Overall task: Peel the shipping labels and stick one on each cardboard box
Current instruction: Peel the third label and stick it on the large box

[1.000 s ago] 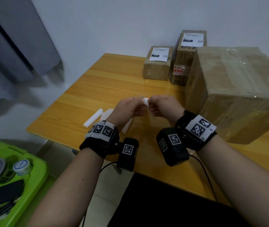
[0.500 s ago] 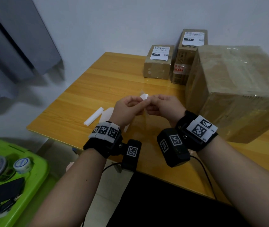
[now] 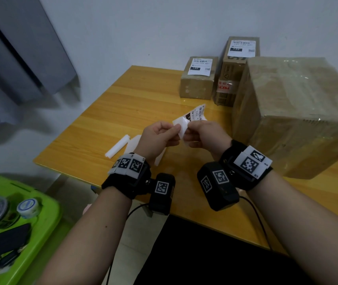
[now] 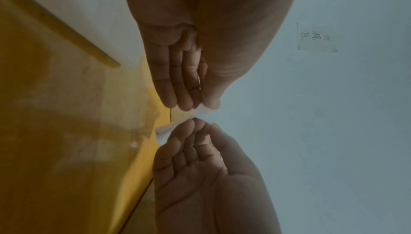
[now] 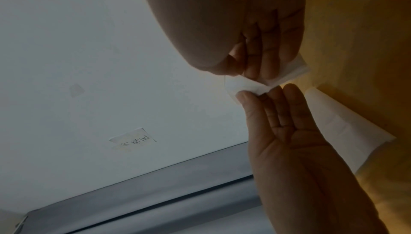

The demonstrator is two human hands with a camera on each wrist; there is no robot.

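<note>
Hands meet at the middle of the head view, above the wooden table. At the lower left of that frame sits a green bin holding a tape roll. The left hand pinches the white backing sheet between thumb and fingers, and the right hand pinches the shipping label, whose printed face and barcode rise just beyond the knuckles, partly split from the backing. In the right wrist view the same thin white sheet runs between the two sets of fingertips. On the table beside the left hand lie a small white roll and some flat white sheets. At the right of the frame stands a large cardboard box, its top bare of any label. Farther back, toward the upper middle, two smaller boxes stand against the wall: a low box and a tall box, each with a white label on top.
</note>
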